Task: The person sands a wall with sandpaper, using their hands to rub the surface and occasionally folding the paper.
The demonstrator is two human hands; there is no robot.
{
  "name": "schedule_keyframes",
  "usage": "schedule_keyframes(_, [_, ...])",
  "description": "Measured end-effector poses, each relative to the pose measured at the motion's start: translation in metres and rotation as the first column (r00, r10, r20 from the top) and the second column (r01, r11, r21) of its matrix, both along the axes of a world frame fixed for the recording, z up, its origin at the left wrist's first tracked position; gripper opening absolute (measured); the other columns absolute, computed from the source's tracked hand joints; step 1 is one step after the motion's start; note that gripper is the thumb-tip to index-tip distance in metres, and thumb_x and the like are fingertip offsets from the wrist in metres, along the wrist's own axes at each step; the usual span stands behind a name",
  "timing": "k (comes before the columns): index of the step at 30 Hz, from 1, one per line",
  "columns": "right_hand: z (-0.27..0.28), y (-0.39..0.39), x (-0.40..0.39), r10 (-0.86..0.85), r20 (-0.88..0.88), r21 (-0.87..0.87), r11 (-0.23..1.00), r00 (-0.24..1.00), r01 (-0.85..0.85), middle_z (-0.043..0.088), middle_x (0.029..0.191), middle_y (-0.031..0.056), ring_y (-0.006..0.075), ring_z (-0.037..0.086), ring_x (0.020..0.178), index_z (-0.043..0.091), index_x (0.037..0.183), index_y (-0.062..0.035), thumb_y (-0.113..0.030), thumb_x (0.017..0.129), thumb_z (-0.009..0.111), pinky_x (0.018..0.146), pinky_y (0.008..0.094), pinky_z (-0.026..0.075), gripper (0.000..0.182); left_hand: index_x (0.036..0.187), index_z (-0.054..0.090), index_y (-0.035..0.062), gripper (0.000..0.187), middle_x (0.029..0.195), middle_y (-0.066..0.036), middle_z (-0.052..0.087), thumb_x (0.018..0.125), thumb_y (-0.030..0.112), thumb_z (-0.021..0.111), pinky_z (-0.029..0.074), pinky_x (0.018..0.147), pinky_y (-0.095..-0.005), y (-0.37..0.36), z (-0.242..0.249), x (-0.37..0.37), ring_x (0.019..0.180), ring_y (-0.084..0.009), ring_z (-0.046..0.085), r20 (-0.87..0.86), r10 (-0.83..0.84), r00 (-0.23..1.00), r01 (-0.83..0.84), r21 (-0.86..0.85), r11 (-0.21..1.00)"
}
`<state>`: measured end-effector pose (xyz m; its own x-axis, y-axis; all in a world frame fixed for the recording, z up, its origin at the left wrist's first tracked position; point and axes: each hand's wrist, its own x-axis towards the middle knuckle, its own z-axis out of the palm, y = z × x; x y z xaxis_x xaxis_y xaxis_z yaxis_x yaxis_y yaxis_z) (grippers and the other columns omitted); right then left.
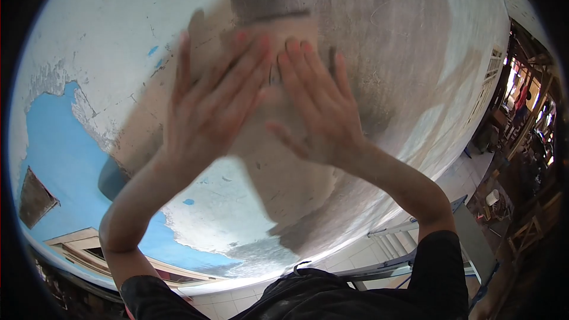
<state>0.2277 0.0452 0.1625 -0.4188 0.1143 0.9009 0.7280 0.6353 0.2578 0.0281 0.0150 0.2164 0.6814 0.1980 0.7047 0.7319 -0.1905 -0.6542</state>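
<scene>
Both my hands are raised against a patchy wall [415,83]. The fingers of my left hand [216,104] are stretched out and blurred, their tips over the left part of a flat tan sheet [290,27] that looks like sandpaper. Beside it, my right hand [320,101] lies with straight fingers over the sheet's lower right part, thumb spread to the left. A dark line runs along the sheet's upper edge. Palms and fingertip undersides are hidden against the wall side.
Blue paint [59,124] shows at the left where the white coat has flaked off. Below right stand a ladder [394,243] and a tiled floor. Farther right, a cluttered area holds timber and a white bucket [492,197].
</scene>
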Motion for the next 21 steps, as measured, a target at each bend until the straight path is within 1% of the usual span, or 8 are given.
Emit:
schedule_keyframes(2, [-0.026,-0.005,0.002,0.02,0.059,-0.08,0.997,0.998,-0.015,0.033,0.15,0.0183,0.0305,0.031,0.14,0.035,0.143,-0.0001,-0.053,0.09,0.053,0.113,0.0595,0.01,0.077,0.128,0.058,0.0186,0.045,0.14,0.005,0.05,0.087,0.036,0.061,0.007,0.115,-0.0624,-0.006,-0.026,-0.008,0.135,-0.0135,0.038,-0.003,0.009,1.0,-0.01,-0.064,0.998])
schedule_keyframes(5, [-0.02,-0.003,0.005,-0.011,0.105,-0.011,1.0,0.994,0.012,0.034,0.149,0.0182,0.0303,0.032,0.139,0.036,0.142,-0.0001,-0.054,0.089,0.053,0.112,0.0606,0.011,0.078,0.127,0.058,0.0172,0.043,0.138,0.003,0.051,0.088,0.035,0.061,0.006,0.115,-0.0619,-0.006,-0.018,-0.011,0.135,-0.0139,0.039,-0.046,0.026,0.999,-0.027,-0.026,0.999])
schedule_keyframes(8, [0.013,0.003,-0.007,-0.054,-0.019,0.089,0.994,0.998,0.055,0.035,0.149,0.0167,0.0294,0.032,0.139,0.039,0.141,-0.0014,-0.057,0.087,0.054,0.112,0.0618,0.01,0.08,0.128,0.058,0.0158,0.042,0.137,0.002,0.053,0.09,0.034,0.059,0.005,0.115,-0.0624,-0.009,0.005,-0.004,0.135,-0.0152,0.04,-0.054,0.07,0.996,-0.069,0.015,0.998])
schedule_keyframes(10, [0.007,-0.002,-0.009,-0.007,-0.037,0.037,0.999,0.999,0.009,0.036,0.149,0.0158,0.0288,0.032,0.139,0.039,0.141,-0.002,-0.058,0.086,0.055,0.112,0.0622,0.012,0.08,0.129,0.057,0.0149,0.042,0.137,0.002,0.053,0.091,0.033,0.057,0.004,0.114,-0.0626,-0.007,0.011,0.0,0.135,-0.0166,0.04,-0.053,0.084,0.995,-0.084,0.002,0.996])
schedule_keyframes(14, [-0.031,-0.002,0.0,0.087,0.033,-0.051,0.995,0.996,-0.085,0.035,0.149,0.0146,0.0284,0.032,0.139,0.039,0.141,-0.0018,-0.061,0.084,0.055,0.11,0.0642,0.015,0.083,0.131,0.056,0.0137,0.041,0.139,0.0,0.051,0.094,0.032,0.053,0.004,0.114,-0.0617,-0.01,-0.027,-0.008,0.136,-0.0191,0.039,-0.075,0.079,0.994,-0.085,-0.089,0.992])
schedule_keyframes(17, [-0.017,0.001,0.0,0.023,-0.032,0.034,0.999,0.999,-0.022,0.041,0.144,0.0123,0.0267,0.03,0.139,0.044,0.137,-0.0028,-0.062,0.086,0.051,0.11,0.0631,0.018,0.079,0.13,0.056,0.0137,0.042,0.138,0.0,0.052,0.094,0.035,0.051,0.003,0.115,-0.061,-0.006,-0.014,-0.003,0.136,-0.019,0.038,-0.093,0.084,0.992,-0.088,-0.038,0.995])
schedule_keyframes(20, [0.008,0.004,0.004,-0.106,-0.091,0.074,0.991,0.99,0.113,0.039,0.146,0.0123,0.0262,0.029,0.14,0.042,0.139,-0.003,-0.065,0.086,0.049,0.11,0.0646,0.016,0.082,0.13,0.056,0.0152,0.042,0.139,0.002,0.051,0.094,0.036,0.051,0.003,0.115,-0.0608,-0.001,0.009,0.011,0.137,-0.0184,0.037,-0.094,0.106,0.99,-0.106,0.003,0.994])
schedule_keyframes(21, [0.004,0.003,0.004,-0.089,-0.077,0.056,0.994,0.993,0.094,0.038,0.146,0.0122,0.026,0.029,0.14,0.042,0.139,-0.003,-0.065,0.086,0.049,0.11,0.0649,0.016,0.082,0.13,0.056,0.0158,0.042,0.14,0.002,0.051,0.093,0.037,0.051,0.003,0.115,-0.0609,0.001,0.006,0.012,0.137,-0.0181,0.037,-0.102,0.099,0.99,-0.1,0.0,0.995])
